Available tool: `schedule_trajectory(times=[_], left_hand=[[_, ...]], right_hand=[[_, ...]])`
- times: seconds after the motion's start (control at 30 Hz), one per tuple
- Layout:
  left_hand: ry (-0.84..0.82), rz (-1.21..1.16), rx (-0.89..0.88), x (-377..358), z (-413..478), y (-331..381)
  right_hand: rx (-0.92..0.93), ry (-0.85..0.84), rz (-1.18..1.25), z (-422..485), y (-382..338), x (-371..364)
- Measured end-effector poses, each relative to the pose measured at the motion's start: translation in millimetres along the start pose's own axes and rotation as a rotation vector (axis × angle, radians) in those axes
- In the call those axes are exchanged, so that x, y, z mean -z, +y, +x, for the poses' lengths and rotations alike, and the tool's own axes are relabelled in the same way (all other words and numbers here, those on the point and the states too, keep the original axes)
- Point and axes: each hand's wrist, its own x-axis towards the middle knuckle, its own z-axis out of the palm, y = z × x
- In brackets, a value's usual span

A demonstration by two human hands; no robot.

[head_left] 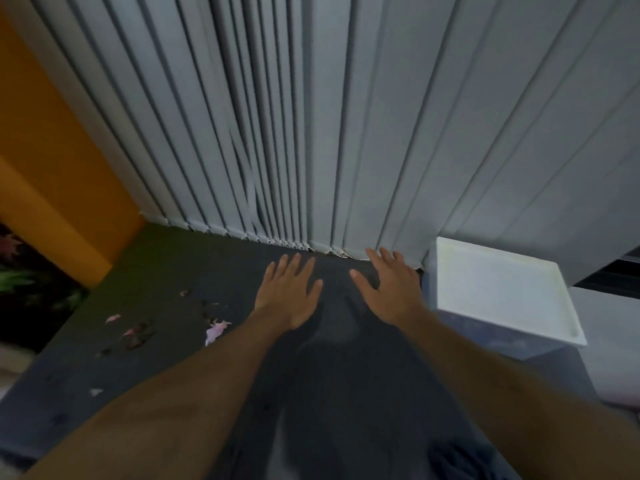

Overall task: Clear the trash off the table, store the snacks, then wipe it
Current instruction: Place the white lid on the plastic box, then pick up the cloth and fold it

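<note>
Dim light here, everything cool and grey. Straight ahead, just beyond the left hand (287, 296) and right hand (391, 292), pale grey vertical blinds (311, 116) hang right down to a dark grey carpet-like surface (166, 271), with their slats bunched tighter above the left hand. Well off to the left runs an orange wall (45, 150), and below it sits a dark floral-patterned patch (24, 271). Just beside the right hand stands a white-topped translucent box (498, 289), up against the blinds.
</note>
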Motion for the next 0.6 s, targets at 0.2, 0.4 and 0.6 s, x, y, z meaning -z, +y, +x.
schedule_trajectory(times=[0.2,0.4,0.6], left_hand=[[0.014,-0.022,0.039,7,-18,-69],[0.006,-0.051,-0.016,-4,-22,-98],[-0.047,-0.031,-0.179,-34,-13,-67]], right_hand=[[0.032,-0.041,0.098,2,-53,-30],[-0.027,-0.013,0.152,-10,-75,-47],[-0.226,0.051,0.195,-54,-42,-47]])
